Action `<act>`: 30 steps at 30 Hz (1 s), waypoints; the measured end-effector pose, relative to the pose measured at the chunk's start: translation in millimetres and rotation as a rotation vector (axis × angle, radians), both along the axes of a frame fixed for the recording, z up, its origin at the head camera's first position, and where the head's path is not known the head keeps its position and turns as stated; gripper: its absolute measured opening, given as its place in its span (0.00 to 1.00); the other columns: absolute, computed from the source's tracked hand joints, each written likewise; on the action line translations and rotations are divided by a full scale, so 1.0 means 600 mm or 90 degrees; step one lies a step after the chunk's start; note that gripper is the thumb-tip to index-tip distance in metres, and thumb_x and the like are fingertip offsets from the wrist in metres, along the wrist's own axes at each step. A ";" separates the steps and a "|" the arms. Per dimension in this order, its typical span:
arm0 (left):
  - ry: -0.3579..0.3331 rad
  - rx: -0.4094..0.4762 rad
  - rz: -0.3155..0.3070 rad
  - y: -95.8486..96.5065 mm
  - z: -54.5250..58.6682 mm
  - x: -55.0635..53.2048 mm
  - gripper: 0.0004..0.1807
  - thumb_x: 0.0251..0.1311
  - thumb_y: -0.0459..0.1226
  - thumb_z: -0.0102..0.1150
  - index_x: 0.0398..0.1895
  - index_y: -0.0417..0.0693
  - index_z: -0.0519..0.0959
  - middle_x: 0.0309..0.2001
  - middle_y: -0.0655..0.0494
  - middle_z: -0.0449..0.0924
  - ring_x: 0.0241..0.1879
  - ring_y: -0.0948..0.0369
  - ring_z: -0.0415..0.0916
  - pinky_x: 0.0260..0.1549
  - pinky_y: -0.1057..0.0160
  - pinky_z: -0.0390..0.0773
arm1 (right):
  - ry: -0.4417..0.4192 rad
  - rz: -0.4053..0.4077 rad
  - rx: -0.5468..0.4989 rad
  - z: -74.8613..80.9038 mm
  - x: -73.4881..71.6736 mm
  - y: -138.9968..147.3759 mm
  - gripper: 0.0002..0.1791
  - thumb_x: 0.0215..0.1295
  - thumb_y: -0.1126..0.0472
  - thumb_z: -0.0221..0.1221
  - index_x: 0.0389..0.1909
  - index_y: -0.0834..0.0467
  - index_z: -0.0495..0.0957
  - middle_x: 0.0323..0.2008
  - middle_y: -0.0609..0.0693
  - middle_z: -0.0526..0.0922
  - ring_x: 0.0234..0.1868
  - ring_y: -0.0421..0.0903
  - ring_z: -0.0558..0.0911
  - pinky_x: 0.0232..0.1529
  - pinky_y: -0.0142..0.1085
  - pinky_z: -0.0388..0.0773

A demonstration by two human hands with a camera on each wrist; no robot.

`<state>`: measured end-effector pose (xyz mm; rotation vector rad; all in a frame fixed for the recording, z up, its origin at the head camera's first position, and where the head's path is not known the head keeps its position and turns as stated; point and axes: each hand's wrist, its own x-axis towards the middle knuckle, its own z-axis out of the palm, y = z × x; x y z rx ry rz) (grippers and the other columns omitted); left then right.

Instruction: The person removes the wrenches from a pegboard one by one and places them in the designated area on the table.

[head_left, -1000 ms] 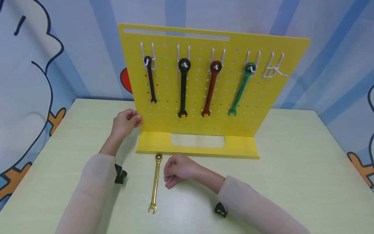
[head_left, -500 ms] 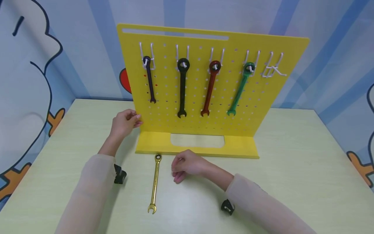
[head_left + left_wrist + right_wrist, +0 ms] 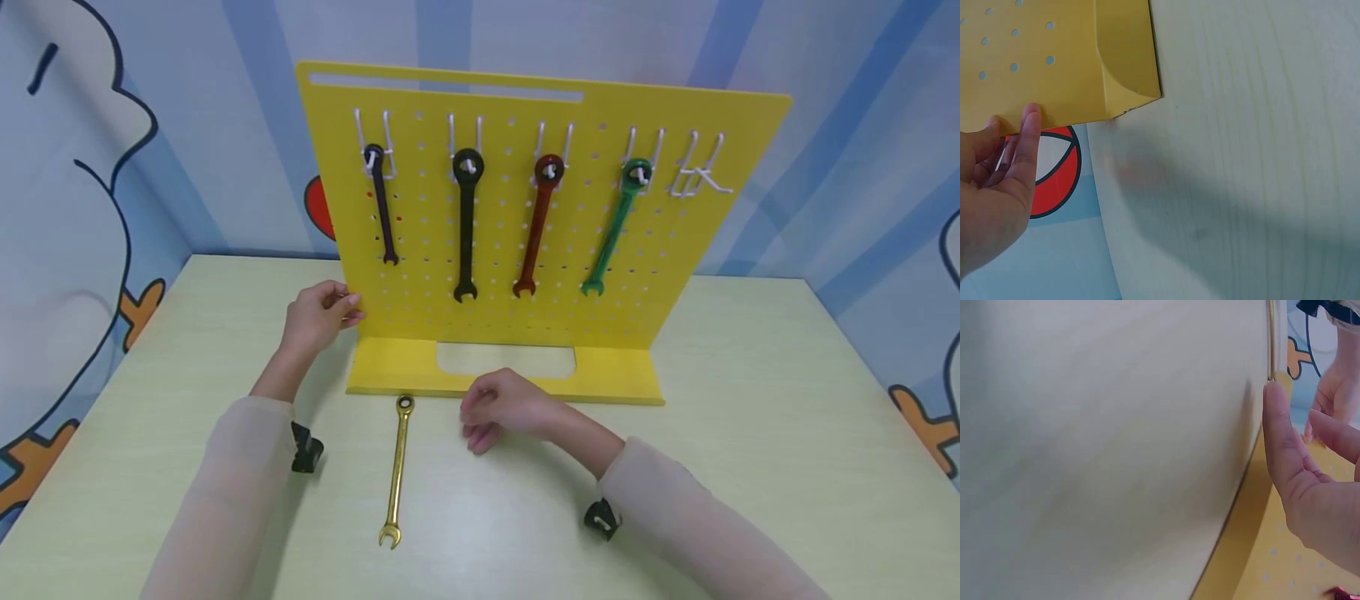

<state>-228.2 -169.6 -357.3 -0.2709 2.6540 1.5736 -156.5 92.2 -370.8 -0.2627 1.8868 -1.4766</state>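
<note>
In the head view my left hand (image 3: 315, 318) pinches the lower left edge of a yellow pegboard stand (image 3: 495, 321). The left wrist view shows fingertips against that pegboard edge (image 3: 1072, 94). My right hand (image 3: 510, 404), its fingers loosely curled and holding nothing, hovers before the stand's base. To its left a gold combination wrench (image 3: 398, 471) lies on the table, ring end towards the board. On hooks hang a small dark wrench (image 3: 382, 204), a black wrench (image 3: 467, 225), a dark red wrench (image 3: 537, 229) and a green wrench (image 3: 615, 229).
At the board's far right a white double hook (image 3: 699, 171) carries nothing. The pale table (image 3: 765, 400) meets a blue striped wall (image 3: 525, 37) with cartoon figures behind the stand. A black wrist device (image 3: 602, 518) sits under the right sleeve.
My right hand has moved right and slightly away from me, off from beside the gold wrench. The left hand stays at the board's edge. The wrenches have not moved.
</note>
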 end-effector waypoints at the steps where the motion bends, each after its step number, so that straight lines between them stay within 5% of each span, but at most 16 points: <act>1: 0.003 0.003 -0.009 -0.001 0.001 0.001 0.15 0.66 0.37 0.47 0.48 0.33 0.70 0.44 0.39 0.75 0.42 0.51 0.78 0.43 0.61 0.78 | 0.004 -0.002 0.000 0.003 -0.002 0.003 0.05 0.62 0.74 0.52 0.37 0.73 0.71 0.31 0.66 0.79 0.28 0.55 0.82 0.32 0.45 0.82; 14: 0.001 0.005 -0.019 -0.002 0.006 0.004 0.16 0.65 0.38 0.47 0.49 0.32 0.70 0.44 0.38 0.75 0.43 0.50 0.77 0.44 0.60 0.78 | 0.059 -0.020 -0.008 0.027 -0.027 0.042 0.11 0.63 0.71 0.53 0.42 0.75 0.69 0.35 0.69 0.78 0.33 0.61 0.81 0.37 0.49 0.81; 30: 0.003 0.003 -0.017 0.000 0.006 0.005 0.16 0.65 0.37 0.47 0.49 0.32 0.70 0.43 0.39 0.75 0.42 0.51 0.77 0.44 0.61 0.78 | 0.135 -0.111 0.014 0.088 -0.060 0.105 0.17 0.65 0.74 0.47 0.54 0.74 0.63 0.43 0.69 0.77 0.43 0.61 0.78 0.47 0.51 0.76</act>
